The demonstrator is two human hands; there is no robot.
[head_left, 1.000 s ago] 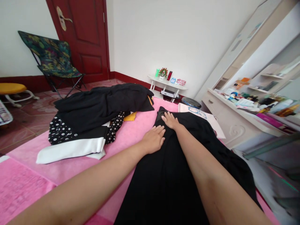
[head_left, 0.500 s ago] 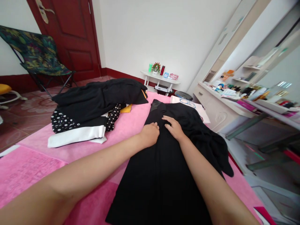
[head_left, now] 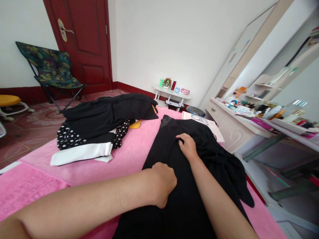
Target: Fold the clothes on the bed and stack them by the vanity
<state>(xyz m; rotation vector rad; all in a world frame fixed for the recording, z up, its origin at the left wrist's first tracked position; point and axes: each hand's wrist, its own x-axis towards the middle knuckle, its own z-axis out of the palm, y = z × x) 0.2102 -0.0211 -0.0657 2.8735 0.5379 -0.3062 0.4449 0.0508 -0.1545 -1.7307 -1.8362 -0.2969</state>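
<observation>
A long black garment (head_left: 174, 156) lies spread lengthwise on the pink bed cover (head_left: 129, 156) in front of me. My left hand (head_left: 163, 182) rests on its middle with the fingers curled under and pressed into the cloth. My right hand (head_left: 188, 146) sits farther up the garment, fingers bent and pinching a fold of the black fabric. Both forearms reach in from the bottom of the view.
A pile of clothes (head_left: 99, 122), black, polka-dot and white, lies on the bed's left. A pale pink folded item (head_left: 209, 124) lies beyond the garment. A folding chair (head_left: 51, 73) and red door (head_left: 82, 43) stand at the back left, a small white shelf (head_left: 171, 96) by the wall, a cluttered dresser (head_left: 249, 122) at right.
My left hand has slid back toward me along the garment and curled its fingers. My right hand stayed near the top and went from flat to gripping the fabric.
</observation>
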